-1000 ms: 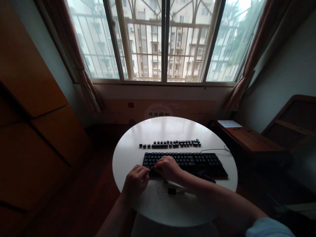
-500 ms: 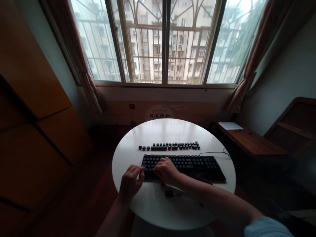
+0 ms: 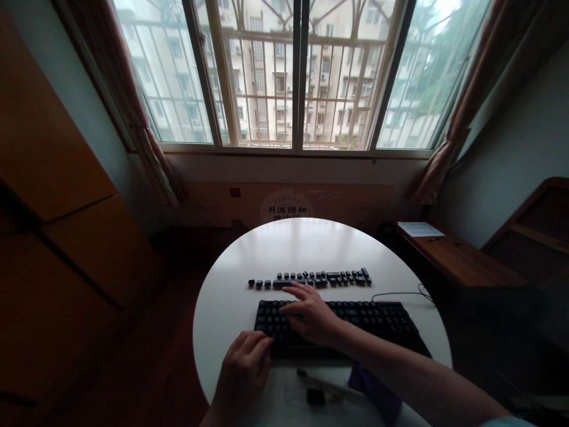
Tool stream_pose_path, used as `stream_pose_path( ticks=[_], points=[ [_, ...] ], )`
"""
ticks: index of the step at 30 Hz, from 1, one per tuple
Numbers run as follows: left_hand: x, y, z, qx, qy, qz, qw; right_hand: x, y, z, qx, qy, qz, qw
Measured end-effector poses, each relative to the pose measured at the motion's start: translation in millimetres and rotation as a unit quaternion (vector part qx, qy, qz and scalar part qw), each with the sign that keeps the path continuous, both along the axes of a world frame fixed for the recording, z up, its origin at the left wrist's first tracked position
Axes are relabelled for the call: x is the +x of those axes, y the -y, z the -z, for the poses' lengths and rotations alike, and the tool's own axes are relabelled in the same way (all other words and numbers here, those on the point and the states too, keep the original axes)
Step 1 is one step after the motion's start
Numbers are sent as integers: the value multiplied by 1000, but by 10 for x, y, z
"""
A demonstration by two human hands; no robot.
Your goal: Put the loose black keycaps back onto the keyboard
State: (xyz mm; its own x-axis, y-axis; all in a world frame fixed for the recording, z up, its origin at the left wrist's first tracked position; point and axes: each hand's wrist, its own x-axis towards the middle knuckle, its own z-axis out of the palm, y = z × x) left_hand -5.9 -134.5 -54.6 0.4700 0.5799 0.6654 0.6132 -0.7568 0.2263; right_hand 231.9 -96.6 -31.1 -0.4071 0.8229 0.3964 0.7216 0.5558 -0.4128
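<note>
A black keyboard [image 3: 377, 326] lies on a round white table [image 3: 222, 296]. My left hand [image 3: 245, 363] is at its near-left corner, fingers curled and pressed together; whatever sits between the fingertips is hidden. Over the keyboard's left half, my right hand [image 3: 309, 311] has its fingers stretched out and apart, holding nothing that I can see. Its longest fingers reach past the far edge towards loose black keycaps [image 3: 342, 277], laid out in two rows behind the keyboard. A long keycap [image 3: 281, 283] in the nearer row lies close to those fingertips.
Near the front of the table lie a thin, blurred tool [image 3: 331, 385], a small dark block [image 3: 316, 396] and purple cloth [image 3: 377, 394], partly under my right forearm. A cable [image 3: 395, 293] runs off right. Beyond stands a wooden side table [image 3: 471, 261] with paper [image 3: 420, 229].
My right hand has opened from a closed pose on the keys and stretched towards the keycap rows. My left hand stays by the keyboard's left corner. The camera view has shifted.
</note>
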Motion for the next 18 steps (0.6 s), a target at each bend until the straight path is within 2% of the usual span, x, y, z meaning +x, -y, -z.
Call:
stream_pose_path(
  ticks=[3, 5, 7, 9, 13, 18],
  points=[
    [95, 54, 59, -7, 14, -3, 1000, 50, -613, -137, -7, -24, 82, 996],
    [132, 71, 108, 10, 22, -15, 1000, 45, -963, -180, -44, 9, 108, 993],
    [137, 59, 148, 16, 19, -21, 999, 7, -1196, -171, -74, 38, 113, 990],
    [118, 29, 175, 9, 18, -20, 1000, -50, -1317, -132, -85, 48, 109, 989],
    [81, -11, 191, 1, 25, -14, 1000, -147, -1395, -62, -101, 67, 100, 988],
    [101, 21, 145, -2, 35, -20, 999, -175, -1430, -97, -107, 81, 113, 984]
  ],
)
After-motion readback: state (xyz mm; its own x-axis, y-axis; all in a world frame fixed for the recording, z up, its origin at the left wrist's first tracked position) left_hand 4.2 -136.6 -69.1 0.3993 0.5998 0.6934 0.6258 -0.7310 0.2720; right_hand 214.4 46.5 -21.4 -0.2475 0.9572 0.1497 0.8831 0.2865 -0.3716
